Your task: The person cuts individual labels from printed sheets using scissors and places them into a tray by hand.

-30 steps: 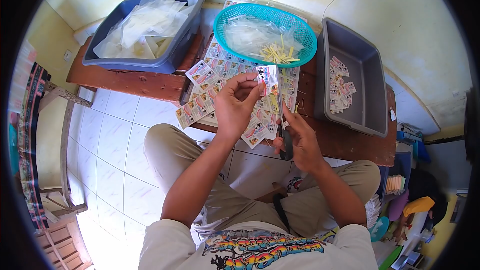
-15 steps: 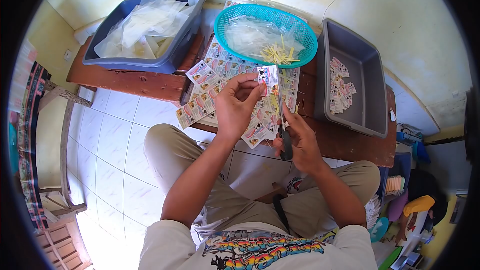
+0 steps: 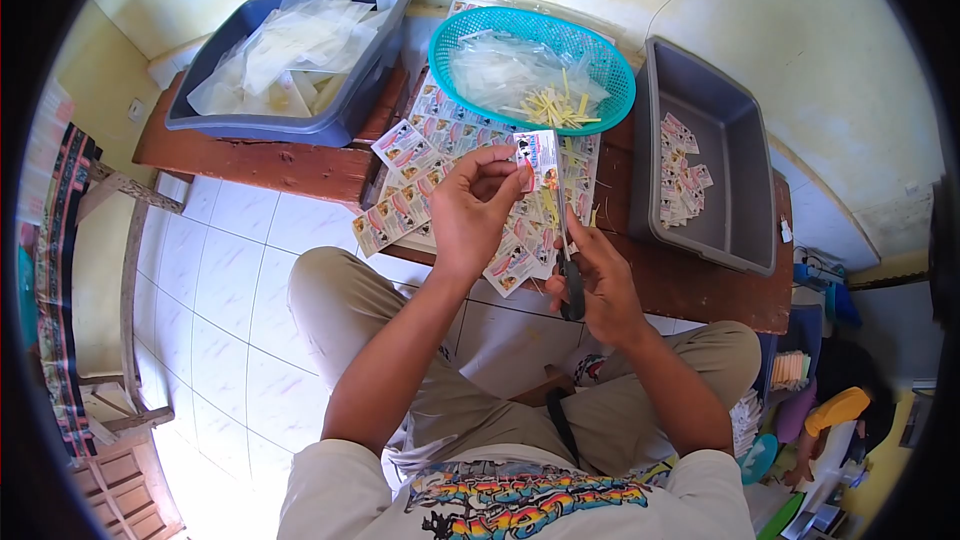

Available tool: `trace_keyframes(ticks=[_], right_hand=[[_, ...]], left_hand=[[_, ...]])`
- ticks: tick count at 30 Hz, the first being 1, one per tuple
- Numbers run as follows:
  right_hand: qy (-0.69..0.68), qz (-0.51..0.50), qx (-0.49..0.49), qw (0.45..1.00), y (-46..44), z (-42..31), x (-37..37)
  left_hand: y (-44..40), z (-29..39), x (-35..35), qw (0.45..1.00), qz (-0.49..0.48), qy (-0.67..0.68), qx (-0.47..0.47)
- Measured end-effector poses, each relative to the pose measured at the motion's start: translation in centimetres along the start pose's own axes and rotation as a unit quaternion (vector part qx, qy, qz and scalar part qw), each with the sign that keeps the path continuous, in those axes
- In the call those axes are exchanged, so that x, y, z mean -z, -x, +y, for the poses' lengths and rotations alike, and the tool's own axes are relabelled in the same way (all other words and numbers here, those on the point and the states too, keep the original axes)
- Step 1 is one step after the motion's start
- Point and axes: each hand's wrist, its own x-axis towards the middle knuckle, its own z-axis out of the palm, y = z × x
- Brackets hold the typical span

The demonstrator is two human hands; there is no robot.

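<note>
My left hand (image 3: pixel 475 205) pinches a small printed label (image 3: pixel 536 158) by its left side, above the bench. In my right hand (image 3: pixel 603 285) is a pair of scissors (image 3: pixel 572 285) with black handles, its blades pointing away from me along the label's right edge. Whether the blades are parted cannot be made out. Below both hands lie sheets of the same printed labels (image 3: pixel 400 212), spread and overlapping. Thin yellow strips lie on the sheets near the scissors.
Behind the hands stands a turquoise basket (image 3: pixel 440 60) holding clear plastic and yellow strips. A grey tub (image 3: pixel 735 150) with cut labels is at right; a blue-grey tub (image 3: pixel 340 125) of plastic sheets at left. They stand on a brown wooden bench (image 3: pixel 270 168). Another person (image 3: pixel 850 405) is at far right.
My hands, the label and the scissors stay almost where they were. At the far right the other person's arm has shifted slightly.
</note>
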Motion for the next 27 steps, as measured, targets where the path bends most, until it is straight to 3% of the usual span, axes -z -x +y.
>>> trace_keyframes(ticks=[15, 20, 27], right_hand=[[-0.016, 0.021, -0.003, 1.000, -0.1, 0.3, 0.3], [-0.001, 0.013, -0.058, 0.998, -0.1, -0.8, 0.6], [-0.036, -0.003, -0.030, 0.999, 0.2, -0.7, 0.6]], left_hand=[[-0.1, 0.3, 0.1, 1.000, 0.000, -0.001, 0.004], [-0.1, 0.0, 0.3, 1.000, 0.002, 0.004, -0.001], [-0.1, -0.1, 0.2, 1.000, 0.004, 0.001, -0.003]])
